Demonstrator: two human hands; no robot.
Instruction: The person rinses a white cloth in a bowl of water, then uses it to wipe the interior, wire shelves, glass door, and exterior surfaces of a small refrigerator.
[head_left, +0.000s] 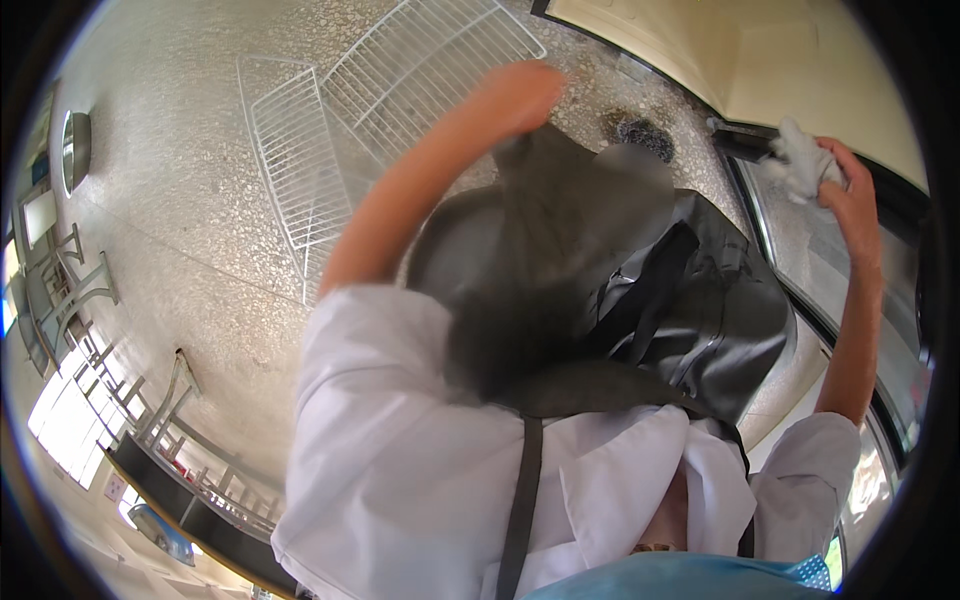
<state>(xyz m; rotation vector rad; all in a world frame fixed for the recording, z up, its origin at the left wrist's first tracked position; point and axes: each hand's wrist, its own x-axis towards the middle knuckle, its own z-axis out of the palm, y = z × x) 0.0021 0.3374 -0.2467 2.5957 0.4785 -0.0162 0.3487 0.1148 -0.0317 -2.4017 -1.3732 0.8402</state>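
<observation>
My right hand (849, 184) grips a crumpled white cloth (804, 161). It is beside the black-framed glass door (802, 232), close to the dark edge of a cream-coloured cabinet (795, 67). Across the view reaches my left arm, ending in my left hand (529, 94), blurred and with its fingers curled. That hand is right above a peak of the dark apron (570, 202); whether it grips the fabric is unclear. White wire racks (435, 64) lie on the speckled floor beyond it. Glossy black apron material (720, 300) covers my lap.
Another white wire rack (300, 157) lies to the left on the terrazzo floor (187, 247). A dark, mesh-like object (645, 139) is on the floor near the cabinet. At far left are a round metal basin (76, 154) and tables with metal legs (176, 390).
</observation>
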